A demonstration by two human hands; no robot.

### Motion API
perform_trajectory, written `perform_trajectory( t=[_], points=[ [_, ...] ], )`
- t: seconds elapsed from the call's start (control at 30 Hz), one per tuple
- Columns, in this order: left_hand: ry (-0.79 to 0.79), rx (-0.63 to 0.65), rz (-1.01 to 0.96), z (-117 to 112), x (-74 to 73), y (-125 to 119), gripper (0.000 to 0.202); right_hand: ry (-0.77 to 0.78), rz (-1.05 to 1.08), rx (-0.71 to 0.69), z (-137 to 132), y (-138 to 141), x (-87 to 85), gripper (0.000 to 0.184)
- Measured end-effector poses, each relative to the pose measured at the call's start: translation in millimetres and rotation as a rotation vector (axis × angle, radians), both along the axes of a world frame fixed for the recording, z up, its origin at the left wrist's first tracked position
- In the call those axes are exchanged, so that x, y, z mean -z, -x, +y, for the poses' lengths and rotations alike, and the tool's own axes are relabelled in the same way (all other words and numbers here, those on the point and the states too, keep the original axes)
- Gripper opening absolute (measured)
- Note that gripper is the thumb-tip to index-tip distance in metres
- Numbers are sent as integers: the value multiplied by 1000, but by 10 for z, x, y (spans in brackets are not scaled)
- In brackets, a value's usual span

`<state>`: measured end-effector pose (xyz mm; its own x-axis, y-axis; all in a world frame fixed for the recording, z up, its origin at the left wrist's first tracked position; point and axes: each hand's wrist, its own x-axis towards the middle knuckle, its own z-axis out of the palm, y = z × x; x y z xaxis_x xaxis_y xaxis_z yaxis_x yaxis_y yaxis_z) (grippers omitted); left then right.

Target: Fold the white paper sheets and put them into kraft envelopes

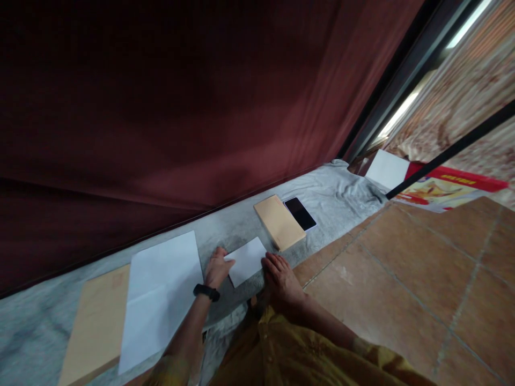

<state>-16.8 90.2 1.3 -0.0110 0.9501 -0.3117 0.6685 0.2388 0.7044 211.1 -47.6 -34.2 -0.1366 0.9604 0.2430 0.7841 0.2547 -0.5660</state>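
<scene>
A small rectangle of white paper (pixel 246 261), seemingly folded, lies on the grey cloth-covered surface in front of me. At its left end is my left hand (pixel 218 268), thumb over the paper's edge and fingers bent around the corner. My right hand (pixel 281 277) rests against the right end, its fingers lying flat and side by side at the paper's edge; its thumb is hidden. Left of my left hand lies a large white sheet (pixel 161 300) with a crease across it, partly over a tan envelope or pad (pixel 98 316).
Beyond the paper a smaller tan envelope or pad (pixel 280 222) lies beside a dark-screened phone (pixel 300 213). The grey cloth (pixel 346 187) runs along a dark red curtain (pixel 241 134). A black pole (pixel 450 150) slants over a red printed box (pixel 442 187). Brown floor tiles (pixel 402 279) lie to the right.
</scene>
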Motion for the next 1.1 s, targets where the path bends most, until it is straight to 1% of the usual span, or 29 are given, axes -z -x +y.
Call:
perform_trajectory(
  t=[0.1, 0.17, 0.27, 0.33, 0.43, 0.53, 0.57, 0.63, 0.7, 0.77, 0.87, 0.93, 1.03, 1.1],
  points=[
    [86, -29, -138, -60, -34, 87, 22, 13, 99, 28, -6, 9, 2, 50],
    [156, -63, -247, -144, -67, 165, 19, 48, 199, 88, -13, 22, 17, 51],
    [243, -150, -426, -302, -110, 273, 26, 145, 410, 204, 1, 49, 34, 50],
    [281, -219, -539, -400, -121, 309, 30, 240, 574, 241, 42, 76, 21, 52],
    [327, -309, -670, -509, -103, 291, 32, 405, 804, 240, 151, 143, -43, 61],
    [366, -368, -753, -582, -62, 211, 30, 565, 1038, 240, 281, 243, -114, 66],
    [375, -380, -774, -603, -48, 178, 29, 614, 1112, 239, 321, 282, -128, 65],
    [394, -398, -811, -643, -26, 115, 28, 697, 1217, 270, 388, 356, -131, 56],
    [410, -412, -836, -678, -13, 63, 28, 744, 1257, 328, 434, 419, -104, 44],
    [425, -425, -851, -707, -12, 29, 28, 759, 1264, 380, 458, 459, -59, 36],
    [441, -427, -875, -731, -36, 23, 28, 746, 1283, 410, 465, 470, -8, 32],
    [444, -424, -944, -727, -60, 44, 28, 735, 1314, 418, 461, 448, -9, 31],
    [441, -410, -1074, -693, -81, 69, 31, 755, 1388, 370, 452, 397, -69, 31],
    [431, -357, -1104, -669, -79, 45, 33, 809, 1447, 284, 441, 377, -130, 30]
  ],
)
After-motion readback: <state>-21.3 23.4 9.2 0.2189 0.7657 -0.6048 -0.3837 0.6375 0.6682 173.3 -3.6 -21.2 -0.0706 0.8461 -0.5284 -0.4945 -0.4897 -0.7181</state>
